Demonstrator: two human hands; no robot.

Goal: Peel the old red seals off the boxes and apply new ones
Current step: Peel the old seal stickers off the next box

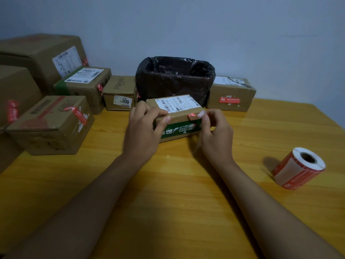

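A small cardboard box (pixel 179 109) with a white label on top and a green band on its front stands in the middle of the table. My left hand (pixel 143 131) grips its left end, thumb along the top front edge. My right hand (pixel 214 133) pinches the end of the old red seal (pixel 192 116) at the box's front right edge. A roll of new red seals (pixel 298 168) lies on its side at the right.
A bin lined with a black bag (pixel 175 77) stands behind the box. Several cardboard boxes with red seals are stacked at the left (pixel 50 124), and one more box (pixel 231 95) sits right of the bin. The yellow wooden table (pixel 177 193) meets a wall at the back.
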